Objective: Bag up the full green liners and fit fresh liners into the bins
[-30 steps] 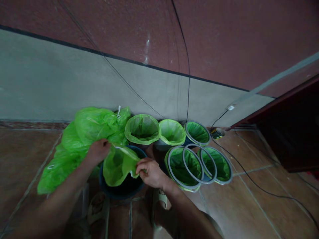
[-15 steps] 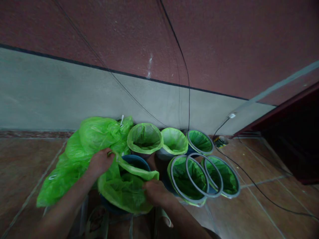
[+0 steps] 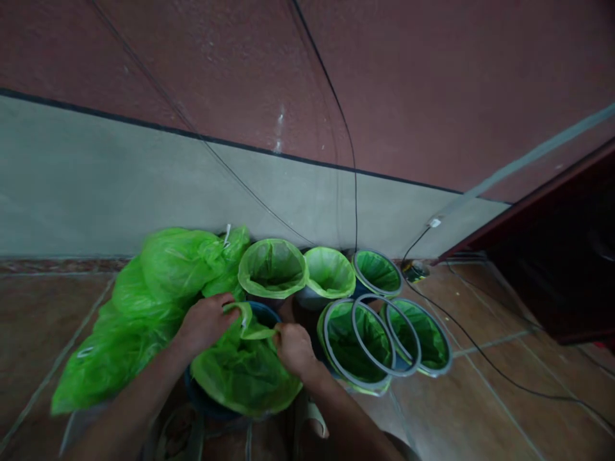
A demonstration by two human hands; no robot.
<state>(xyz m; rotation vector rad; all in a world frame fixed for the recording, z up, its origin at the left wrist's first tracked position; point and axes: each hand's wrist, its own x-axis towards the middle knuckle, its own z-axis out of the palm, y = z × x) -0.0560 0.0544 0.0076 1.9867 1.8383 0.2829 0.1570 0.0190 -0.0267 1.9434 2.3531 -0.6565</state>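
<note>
A green bin liner (image 3: 247, 378) hangs in a blue trash can (image 3: 263, 312), its near edge folded over the rim. My left hand (image 3: 209, 322) is closed on the far-left part of the liner's edge. With closed fingers, my right hand (image 3: 294, 347) grips the same edge on the right. Between both hands the edge is bunched and raised, and the blue rim shows bare behind it. Left of my left hand lies a heap of filled green trash bags (image 3: 166, 272).
Behind stand a lined bin (image 3: 273, 293) and a white lined bin (image 3: 313, 296). Lined bins with grey rims (image 3: 355, 379) are on the right, with a loose grey ring (image 3: 413, 366) across two of them. A black cable (image 3: 500, 368) crosses the tiled floor, near a small can (image 3: 417, 272).
My hands have come closer together and pulled the liner's far edge up into a bunch. My right hand has risen slightly. The whole view has shifted a little.
</note>
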